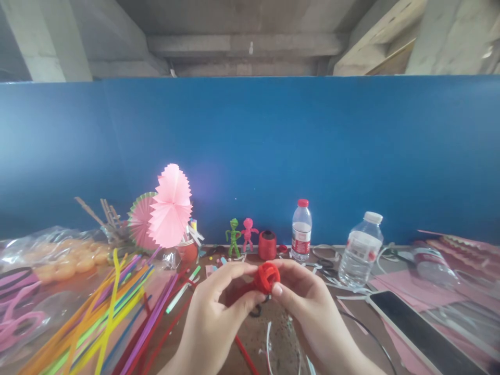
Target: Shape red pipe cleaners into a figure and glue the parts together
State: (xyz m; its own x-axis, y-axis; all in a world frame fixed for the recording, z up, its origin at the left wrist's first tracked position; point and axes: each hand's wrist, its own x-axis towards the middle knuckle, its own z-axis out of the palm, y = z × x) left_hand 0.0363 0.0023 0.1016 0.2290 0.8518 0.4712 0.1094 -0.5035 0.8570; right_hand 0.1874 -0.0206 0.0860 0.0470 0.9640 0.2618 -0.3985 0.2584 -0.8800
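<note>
A rounded red coil [268,277] sits above the near middle of the table [283,324], directly between left hand [216,299] and right hand [311,296], both pinching it with their fingers; long axis unclear.

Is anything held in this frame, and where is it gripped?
Yes, a red looped piece: the left hand pinches its left side and the right hand its right, both with thumb and fingers.
</note>
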